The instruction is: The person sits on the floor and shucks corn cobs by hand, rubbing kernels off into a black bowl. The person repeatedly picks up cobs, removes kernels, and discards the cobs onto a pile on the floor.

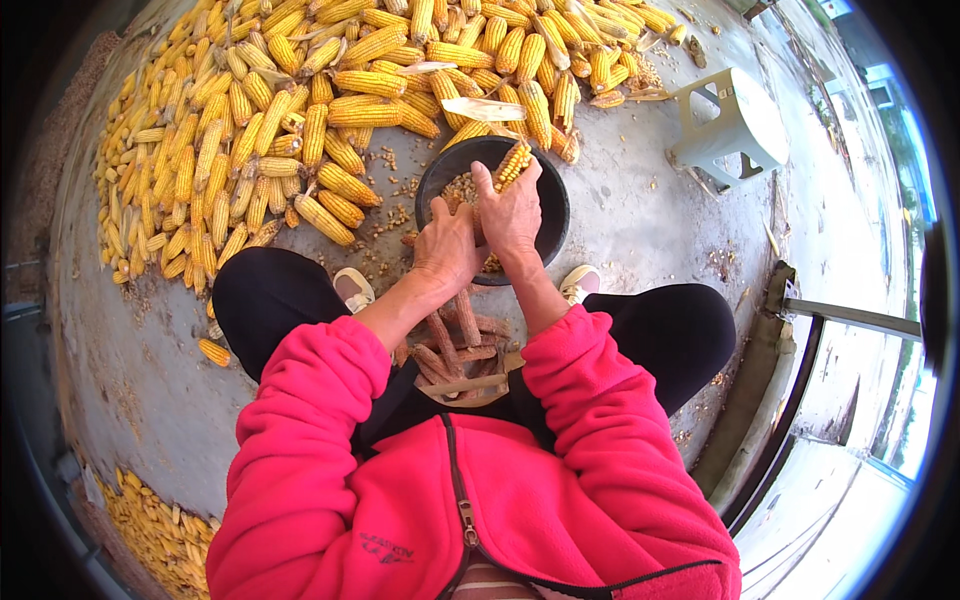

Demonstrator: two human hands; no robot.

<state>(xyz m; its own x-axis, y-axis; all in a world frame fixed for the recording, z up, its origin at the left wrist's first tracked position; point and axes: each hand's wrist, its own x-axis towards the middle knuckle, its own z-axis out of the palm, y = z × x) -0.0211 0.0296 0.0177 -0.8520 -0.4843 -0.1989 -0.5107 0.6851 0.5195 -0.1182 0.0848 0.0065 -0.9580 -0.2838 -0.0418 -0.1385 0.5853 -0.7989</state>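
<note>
Over a black bowl (556, 202), my right hand (511, 214) grips a partly shelled ear of corn (514, 163); some of its yellow kernels are gone. Close beside it, my left hand (448, 247) has curled fingers. Reddish-brown cob shows by the left fingertips and between the hands, but whether the left hand holds a piece of its own is hidden. Loose kernels (459, 184) lie in the bowl under both hands. Between my legs, several bare reddish cobs (466, 319) are heaped in a container (469, 391) with a pale rim.
A large pile of yellow corn ears (247, 135) spreads ahead and to the left. Dry husk (484, 109) lies near the bowl. A white plastic stool (731, 124) stands ahead right, beyond a wooden beam (757, 397). More corn (154, 536) lies behind left. Kernels dot the concrete floor (622, 225).
</note>
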